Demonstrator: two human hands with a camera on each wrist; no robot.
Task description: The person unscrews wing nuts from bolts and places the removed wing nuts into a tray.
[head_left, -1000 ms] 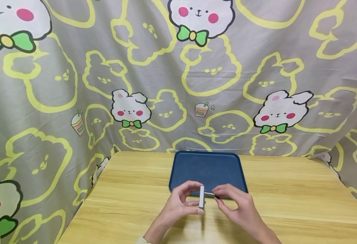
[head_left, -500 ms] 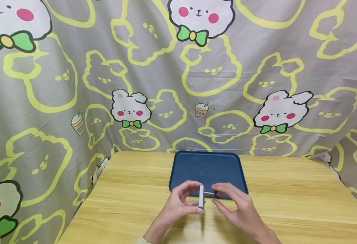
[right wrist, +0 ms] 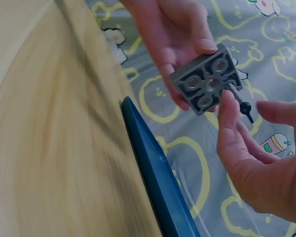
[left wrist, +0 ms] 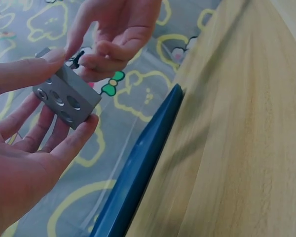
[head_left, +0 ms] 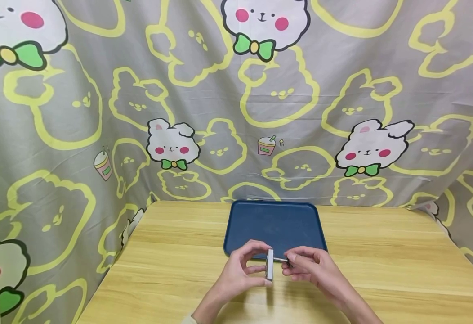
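Note:
My left hand [head_left: 242,270] holds a small grey metal block [left wrist: 69,96] by its edges, thumb on the near edge and fingers on the far one. Round holes go through it, and its other face [right wrist: 210,84] shows ribbed recesses. A thin screw [right wrist: 238,96] with a black lever-like end [right wrist: 246,109] sticks out of the block towards my right hand [head_left: 317,270]. Index finger and thumb of that hand curl round the screw from two sides. In the right wrist view the thumb tip stands slightly off the black end. Both hands are above the table, in front of the tray.
A dark blue tray [head_left: 274,225] lies on the wooden table [head_left: 171,252], just behind my hands. A grey curtain [head_left: 228,103] with rabbit prints hangs behind the table and along its sides.
The right fingers first part from the screw's black end, then close in round it again with the thumb higher. The block shifts slightly to the right and turns a little.

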